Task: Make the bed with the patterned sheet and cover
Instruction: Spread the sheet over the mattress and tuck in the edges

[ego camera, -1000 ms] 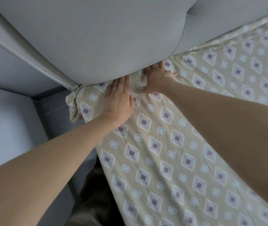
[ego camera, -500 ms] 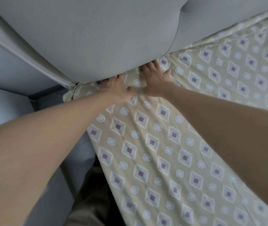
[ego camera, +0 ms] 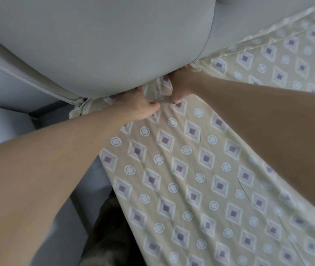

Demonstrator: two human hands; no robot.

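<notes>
Patterned sheet [ego camera: 191, 169], spread across the lower right of the frame, is pinched into a raised fold by the left hand [ego camera: 139, 104] and right hand [ego camera: 181, 87] against the grey headboard [ego camera: 114, 45], where an uneven pull risks bunching.

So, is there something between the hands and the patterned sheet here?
No. Both the left hand and right hand already pinch a bunched fold of the patterned sheet against the grey padded headboard. Nothing visible lies between.
</notes>
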